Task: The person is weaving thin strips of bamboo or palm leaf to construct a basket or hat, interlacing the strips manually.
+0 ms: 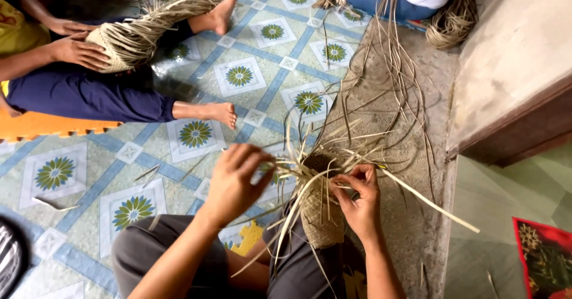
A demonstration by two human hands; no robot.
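A half-woven straw basket (322,215) rests between my knees, with loose pale strips fanning out from its rim. My left hand (235,180) is left of the rim, fingers curled around thin strips. My right hand (357,201) presses on the basket's right side and pinches a strip at the rim. One long flat strip (429,201) sticks out to the right from under my right hand.
Another person sits at upper left, holding a second woven basket (119,43) in both hands, legs stretched across the patterned tiled floor (196,135). A third person and a coil of straw (450,22) are at the top. A wall and step (512,78) run along the right.
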